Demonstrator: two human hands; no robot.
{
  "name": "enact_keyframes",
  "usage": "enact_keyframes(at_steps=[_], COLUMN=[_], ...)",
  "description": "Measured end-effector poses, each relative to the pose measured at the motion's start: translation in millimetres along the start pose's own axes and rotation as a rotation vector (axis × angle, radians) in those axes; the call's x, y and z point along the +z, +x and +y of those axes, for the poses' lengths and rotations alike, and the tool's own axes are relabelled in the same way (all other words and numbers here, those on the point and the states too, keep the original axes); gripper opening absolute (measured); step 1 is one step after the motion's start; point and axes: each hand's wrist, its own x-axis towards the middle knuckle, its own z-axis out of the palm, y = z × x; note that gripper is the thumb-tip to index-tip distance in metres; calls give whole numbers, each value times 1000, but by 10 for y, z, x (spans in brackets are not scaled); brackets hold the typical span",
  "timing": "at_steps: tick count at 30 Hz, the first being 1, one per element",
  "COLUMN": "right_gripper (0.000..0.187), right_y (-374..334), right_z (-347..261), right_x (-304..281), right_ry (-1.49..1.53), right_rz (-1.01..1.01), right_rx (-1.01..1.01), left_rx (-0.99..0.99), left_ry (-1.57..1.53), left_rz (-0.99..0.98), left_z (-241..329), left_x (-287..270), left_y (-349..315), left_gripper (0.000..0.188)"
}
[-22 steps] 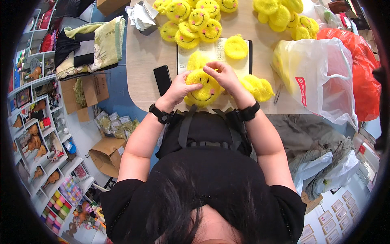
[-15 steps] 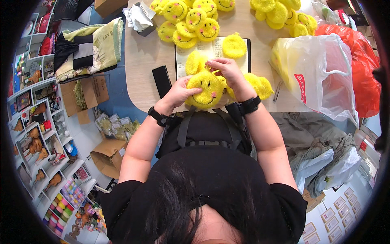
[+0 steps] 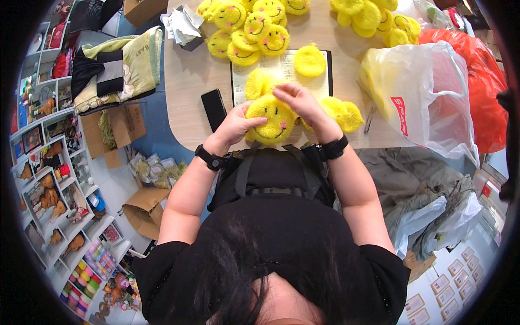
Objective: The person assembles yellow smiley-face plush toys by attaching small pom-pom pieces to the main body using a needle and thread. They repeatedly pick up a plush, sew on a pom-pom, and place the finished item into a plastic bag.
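Observation:
A fuzzy yellow round smiley face (image 3: 272, 127), with stitched eyes, a curved mouth and pink cheeks, is held upright just over the table's near edge. My left hand (image 3: 236, 125) grips its left side, thumb on the front. At the upper right rim, my right hand (image 3: 307, 105) has its fingertips pinched together; whatever lies between them is too small to tell. Behind the face rests another yellow fuzzy piece (image 3: 259, 82) on an open notebook (image 3: 238, 86). A plain yellow disc (image 3: 309, 61) lies on the far right page, and more yellow pieces (image 3: 342, 112) sit beside my right wrist.
Heaped smiley faces (image 3: 254, 31) lie at the far side, with a second yellow pile (image 3: 374, 19) to their right. A black phone (image 3: 214, 110) lies left of the notebook. At right are a thin metal tool (image 3: 369, 122), a white plastic bag (image 3: 422, 92) and a red bag (image 3: 485, 97).
My right hand has lifted slightly and turned at the face's upper right edge. The left hand keeps its hold. The whole view has shifted a little.

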Motion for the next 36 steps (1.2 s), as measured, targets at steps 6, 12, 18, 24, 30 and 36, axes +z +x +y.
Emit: enact_keyframes(at_steps=[6,12,18,24,30,36], right_gripper=[48,34,39,27,30,41], right_y=[-328,-276,-30,263,788,866], right_z=[224,459,859,636,362,448], right_x=[-113,-1118,-2206,-1789,-941,-905], right_ry=[-184,296,-589,-1347,-1696,-1309], right_rz=[-150,345,775,659,-39,160], right_rx=[65,-160,-23,-188,67,-168], left_rx=[75,179,134,138,150,153], left_ry=[25,206,347,350,368,305], left_rz=[13,116,453,453,422,270], left_z=[-37,-77,-238,-349,-318,-94], left_x=[34,-364,-865,-898,-720,-405], left_y=[40,79,70,39,64,63], left_gripper=[46,34,21,19,17,19])
